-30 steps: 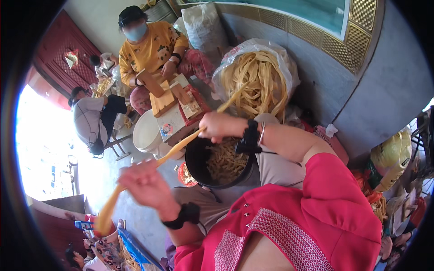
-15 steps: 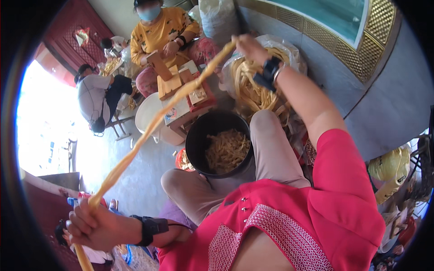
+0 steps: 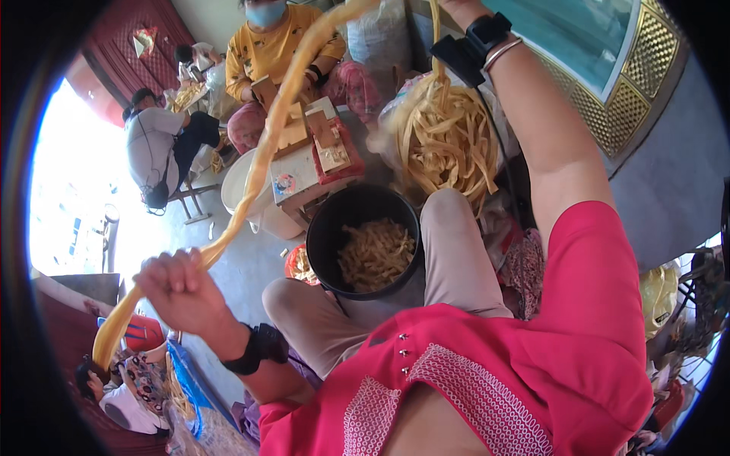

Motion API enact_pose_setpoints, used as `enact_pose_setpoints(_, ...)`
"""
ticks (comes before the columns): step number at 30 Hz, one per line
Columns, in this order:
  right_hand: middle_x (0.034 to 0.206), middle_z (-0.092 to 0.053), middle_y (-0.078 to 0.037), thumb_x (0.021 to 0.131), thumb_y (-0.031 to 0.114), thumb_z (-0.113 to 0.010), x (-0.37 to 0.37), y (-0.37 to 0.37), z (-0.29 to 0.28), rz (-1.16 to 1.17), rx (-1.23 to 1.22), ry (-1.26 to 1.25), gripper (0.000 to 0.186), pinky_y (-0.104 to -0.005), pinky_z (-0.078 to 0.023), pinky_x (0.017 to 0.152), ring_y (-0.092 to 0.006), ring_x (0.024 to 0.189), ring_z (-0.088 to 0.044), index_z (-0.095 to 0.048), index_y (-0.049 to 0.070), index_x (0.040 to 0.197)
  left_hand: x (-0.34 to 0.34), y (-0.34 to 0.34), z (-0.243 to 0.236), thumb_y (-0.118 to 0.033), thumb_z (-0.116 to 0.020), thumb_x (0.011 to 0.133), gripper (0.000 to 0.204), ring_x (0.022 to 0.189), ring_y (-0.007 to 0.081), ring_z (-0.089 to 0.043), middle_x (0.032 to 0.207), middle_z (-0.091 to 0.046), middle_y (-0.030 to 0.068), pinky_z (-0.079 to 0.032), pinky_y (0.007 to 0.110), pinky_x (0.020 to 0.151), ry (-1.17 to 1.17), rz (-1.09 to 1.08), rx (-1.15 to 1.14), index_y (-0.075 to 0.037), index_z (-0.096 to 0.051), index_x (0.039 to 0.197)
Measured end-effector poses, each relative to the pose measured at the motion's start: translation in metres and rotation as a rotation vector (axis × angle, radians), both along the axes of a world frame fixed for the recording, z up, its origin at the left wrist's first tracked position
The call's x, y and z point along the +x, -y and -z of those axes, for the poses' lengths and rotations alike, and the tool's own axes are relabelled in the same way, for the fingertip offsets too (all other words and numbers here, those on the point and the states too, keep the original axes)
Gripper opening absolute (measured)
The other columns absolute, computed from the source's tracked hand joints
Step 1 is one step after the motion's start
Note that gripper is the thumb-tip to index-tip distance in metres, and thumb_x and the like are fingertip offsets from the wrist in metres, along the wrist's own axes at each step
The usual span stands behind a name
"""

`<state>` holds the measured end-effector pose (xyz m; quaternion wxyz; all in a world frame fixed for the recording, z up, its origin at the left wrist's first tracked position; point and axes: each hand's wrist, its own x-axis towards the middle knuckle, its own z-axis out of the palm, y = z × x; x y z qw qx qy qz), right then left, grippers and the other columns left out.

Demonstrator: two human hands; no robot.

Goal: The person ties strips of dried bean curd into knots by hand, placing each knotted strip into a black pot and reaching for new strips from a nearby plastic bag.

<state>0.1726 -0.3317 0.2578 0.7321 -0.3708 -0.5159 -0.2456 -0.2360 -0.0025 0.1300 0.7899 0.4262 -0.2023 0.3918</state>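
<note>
Gripping a long, fibrous tan strip (image 3: 262,152) — left hand (image 3: 182,292) fisted.

Grey concrete floor (image 3: 236,266) runs through centre-left of frame; on it a white bucket (image 3: 255,201) left of centre, a low wooden bench (image 3: 304,171) just right of it, a metal chair (image 3: 190,201) at left, blue sacks (image 3: 190,376) lower left
</note>
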Motion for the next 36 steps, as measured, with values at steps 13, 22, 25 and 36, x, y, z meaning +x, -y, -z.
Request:
enact_pose_setpoints(13,0.064,-0.061,-0.012,0.078,0.012,-0.057,-0.062,-0.031,0.092,0.839,-1.679,-0.182,0.016,-0.0321,-0.045,0.045,-0.0194,0.049,-0.058,-0.062,0.0,0.088,0.069,0.023,0.047,-0.038,-0.041,0.095,0.033,0.053,0.009,-0.035,0.059,-0.031,-0.0035,-0.037,0.025,0.053,-0.667,0.007,0.13,-0.006,-0.05,0.098)
enact_pose_setpoints(22,0.083,-0.063,-0.007,0.09,0.024,-0.052,-0.156,-0.127,0.179,-0.301,-0.866,-0.418,0.027,-0.0268,-0.049,0.068,-0.0132,0.074,-0.06,-0.06,-0.001,0.097,0.153,0.082,0.096,-0.032,-0.034,0.096,0.038,0.047,0.0147,-0.047,0.057,-0.045,0.0029,-0.046,0.029,0.051,-0.779,0.158,0.167,-0.002,-0.051,0.08)
enact_pose_setpoints(25,0.078,-0.058,-0.004,0.093,0.024,-0.048,-0.153,-0.136,0.194,-0.398,-0.903,-0.563,0.027,-0.0227,-0.046,0.063,-0.0095,0.068,-0.056,-0.057,-0.001,0.088,0.169,0.094,0.109,-0.025,-0.039,0.094,0.029,0.047,0.0129,-0.047,0.058,-0.047,0.003,-0.045,0.027,0.044,-0.819,0.191,0.164,-0.003,-0.051,0.08)
enact_pose_setpoints(36,0.061,-0.05,-0.002,0.095,0.025,-0.045,-0.136,-0.143,0.239,-0.817,-0.617,-1.074,0.024,-0.0233,-0.04,0.039,-0.0092,0.042,-0.043,-0.054,0.003,0.088,0.217,0.033,0.108,-0.031,-0.054,0.086,0.05,0.087,0.0165,-0.056,0.095,-0.057,0.0085,-0.046,0.03,0.078,-0.533,0.822,0.309,0.005,-0.044,0.119)
